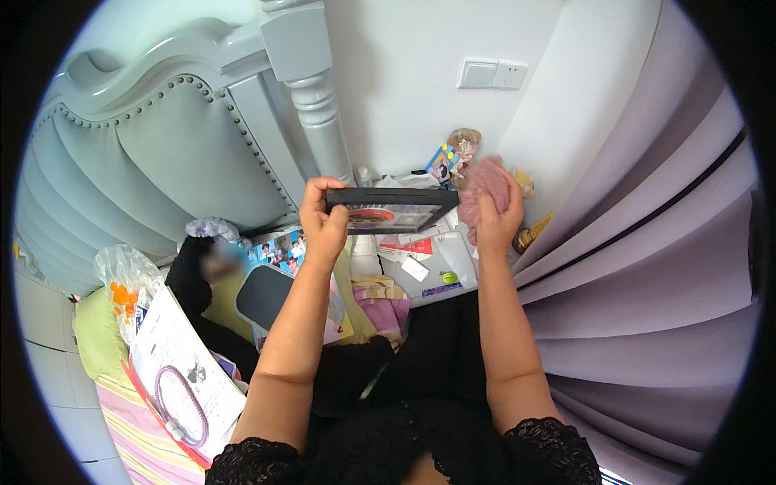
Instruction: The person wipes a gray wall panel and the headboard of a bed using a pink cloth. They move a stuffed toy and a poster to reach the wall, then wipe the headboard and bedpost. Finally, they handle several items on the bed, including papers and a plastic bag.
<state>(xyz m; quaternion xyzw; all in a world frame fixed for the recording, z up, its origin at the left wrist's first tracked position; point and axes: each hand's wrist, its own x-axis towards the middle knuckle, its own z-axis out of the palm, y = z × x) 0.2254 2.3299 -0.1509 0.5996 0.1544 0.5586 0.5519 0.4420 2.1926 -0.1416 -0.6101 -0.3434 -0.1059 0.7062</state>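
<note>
While raised above a cluttered bedside table [453, 271], held level between two bare hands: a black picture frame [394, 208], seen edge-on with a reddish picture showing under its glass. Left hand [323, 222] clamped on the frame's left end, thumb on top, fingers curled beneath. Right hand [495, 218] at the frame's right end, fist closed around a fluffy pink cloth [491, 182] pressed against that end. Both forearms rising from the lower edge, over black lace-trimmed clothing.

Just behind the frame, against the white wall: a small doll [464, 149] with light brown hair, beside a little photo card [440, 166]. Above them, a white wall switch [491, 74]. Below the frame, on the table: loose papers, a white tag, a small green round object [449, 277].

To the left, a pale grey studded padded headboard [153, 162] with a turned post [319, 109]. Lower left, on a striped bedcover: a white printed sheet [182, 364] with a purple beaded loop [182, 404] on it, and a clear plastic bag [121, 279]. To the right, lilac curtains [647, 275] hanging in folds.
</note>
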